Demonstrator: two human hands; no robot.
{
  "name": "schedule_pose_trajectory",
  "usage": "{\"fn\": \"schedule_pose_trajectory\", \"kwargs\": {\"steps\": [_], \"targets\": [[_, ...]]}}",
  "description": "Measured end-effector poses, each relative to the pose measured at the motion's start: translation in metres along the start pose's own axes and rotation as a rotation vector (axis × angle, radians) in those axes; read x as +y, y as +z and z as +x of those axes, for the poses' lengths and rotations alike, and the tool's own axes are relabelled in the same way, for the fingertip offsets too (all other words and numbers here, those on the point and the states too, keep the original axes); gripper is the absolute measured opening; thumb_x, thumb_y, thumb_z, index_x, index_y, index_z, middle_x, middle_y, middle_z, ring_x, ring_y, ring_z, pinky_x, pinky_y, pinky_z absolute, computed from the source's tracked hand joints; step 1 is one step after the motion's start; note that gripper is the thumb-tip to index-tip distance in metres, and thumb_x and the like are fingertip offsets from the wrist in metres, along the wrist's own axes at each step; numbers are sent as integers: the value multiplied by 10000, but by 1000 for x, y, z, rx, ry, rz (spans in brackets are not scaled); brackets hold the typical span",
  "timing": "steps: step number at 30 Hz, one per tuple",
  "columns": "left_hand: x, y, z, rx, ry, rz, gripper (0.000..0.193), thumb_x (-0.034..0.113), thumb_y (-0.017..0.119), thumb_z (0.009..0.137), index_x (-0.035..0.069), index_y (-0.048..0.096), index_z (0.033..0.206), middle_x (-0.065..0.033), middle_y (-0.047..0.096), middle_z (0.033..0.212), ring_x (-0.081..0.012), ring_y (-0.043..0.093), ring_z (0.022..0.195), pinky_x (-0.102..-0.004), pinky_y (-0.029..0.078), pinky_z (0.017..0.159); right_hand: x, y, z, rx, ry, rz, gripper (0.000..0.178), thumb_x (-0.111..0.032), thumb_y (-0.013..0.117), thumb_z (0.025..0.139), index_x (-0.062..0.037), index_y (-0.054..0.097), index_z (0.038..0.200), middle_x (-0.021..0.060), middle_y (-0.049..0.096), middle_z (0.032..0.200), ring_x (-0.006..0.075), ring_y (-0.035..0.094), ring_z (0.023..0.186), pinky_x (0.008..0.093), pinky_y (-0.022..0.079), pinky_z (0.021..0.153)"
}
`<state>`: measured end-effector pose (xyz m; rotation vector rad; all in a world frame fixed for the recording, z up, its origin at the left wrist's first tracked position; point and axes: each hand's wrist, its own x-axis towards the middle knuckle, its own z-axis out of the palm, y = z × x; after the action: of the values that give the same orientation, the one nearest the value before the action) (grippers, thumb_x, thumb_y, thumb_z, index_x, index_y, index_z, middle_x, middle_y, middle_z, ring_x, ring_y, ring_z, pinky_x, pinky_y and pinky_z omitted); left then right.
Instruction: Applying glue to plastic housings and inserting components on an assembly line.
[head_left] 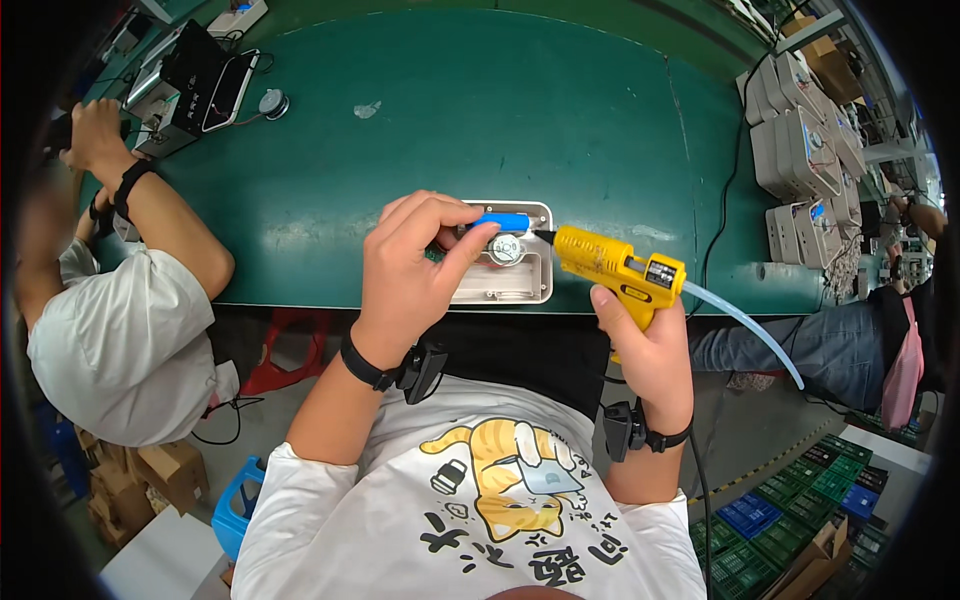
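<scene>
My left hand (415,255) pinches a blue cylindrical battery (505,221) between thumb and fingers, over the upper part of a white plastic housing (542,285). A round silvery speaker-like part (506,250) sits inside the housing, just below the battery. In my right hand (650,350) is a yellow hot glue gun (610,262), its black nozzle pointing left at the battery's right end. A long translucent glue stick (745,318) curves out of the gun's back. Whether the nozzle touches the battery or the housing, I cannot tell.
Stacked white housings (800,150) stand at the green table's (450,110) right end, near a black cable. At the far left, a black device (185,90) is wired to a round part (273,103). A co-worker in a white shirt (130,340) sits on my left.
</scene>
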<state>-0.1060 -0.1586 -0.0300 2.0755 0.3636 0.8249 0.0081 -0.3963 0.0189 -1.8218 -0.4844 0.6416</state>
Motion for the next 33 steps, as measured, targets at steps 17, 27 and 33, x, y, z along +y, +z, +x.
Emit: {"fn": "schedule_pose_trajectory", "kwargs": {"steps": [17, 27, 33], "targets": [[4, -5, 19, -103, -396, -176, 148, 131, 818, 895, 62, 793, 1023, -59, 734, 1005, -203, 635, 969, -380, 494, 933, -11, 1, 29, -93, -58, -133, 344, -194, 735, 1026, 42, 695, 1272, 59, 749, 1022, 86, 634, 892, 259, 514, 784], [-19, -13, 29, -323, -262, -34, 201, 123, 775, 950, 62, 804, 1139, -53, 727, 1006, -170, 636, 907, -337, 511, 876, -2, -4, 5, -60, 24, -62, 328, -221, 736, 1030, 28, 699, 1240, 52, 735, 983, 100, 650, 826, 266, 527, 728], [-18, -9, 28, -277, -262, -66, 185, 197, 756, 965, 119, 817, 1120, -31, 734, 970, -186, 650, 913, -359, 504, 898, -1, 5, 11, -34, -33, -2, 335, -234, 744, 1028, 23, 690, 1236, 27, 722, 954, 82, 621, 777, 243, 500, 688]]}}
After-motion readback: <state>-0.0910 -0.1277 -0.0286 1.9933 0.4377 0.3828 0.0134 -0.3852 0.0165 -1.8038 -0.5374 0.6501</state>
